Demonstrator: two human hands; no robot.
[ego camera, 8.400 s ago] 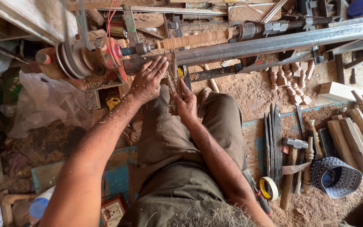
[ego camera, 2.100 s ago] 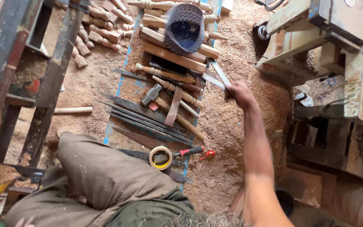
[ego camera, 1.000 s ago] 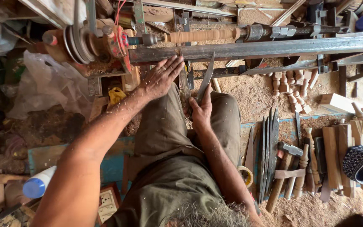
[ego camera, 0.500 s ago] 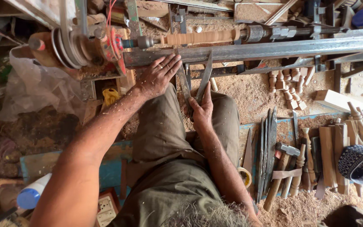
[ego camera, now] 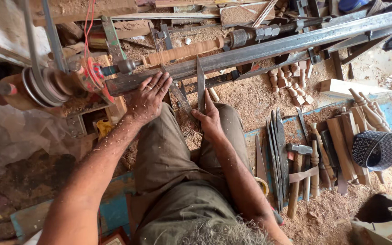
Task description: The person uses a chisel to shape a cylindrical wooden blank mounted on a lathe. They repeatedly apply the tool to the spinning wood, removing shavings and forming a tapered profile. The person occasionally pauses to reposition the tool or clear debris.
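I sit at a low wood lathe [ego camera: 259, 47] with a long wooden workpiece [ego camera: 184, 51] mounted between its ends. My left hand [ego camera: 148, 96] rests flat on the steel tool rest, fingers spread, a ring on one finger, touching a chisel [ego camera: 181, 100] that leans on the rest. My right hand [ego camera: 209, 119] grips a long flat metal tool [ego camera: 200, 84] whose tip points up at the workpiece. Both forearms reach forward over my knees.
Several chisels [ego camera: 277, 154], a hammer [ego camera: 298, 149] and turned wooden spindles [ego camera: 364, 106] lie on a blue mat to the right. A black woven basket [ego camera: 377, 149] sits beside them. Sawdust covers the floor. A belt pulley [ego camera: 41, 86] stands at left, near plastic sheeting [ego camera: 10, 140].
Two seconds ago my right hand reached to the right over the mat with a tool in it. It came back to the lathe with the flat tool, now upright against the rest. Left hand stays put.
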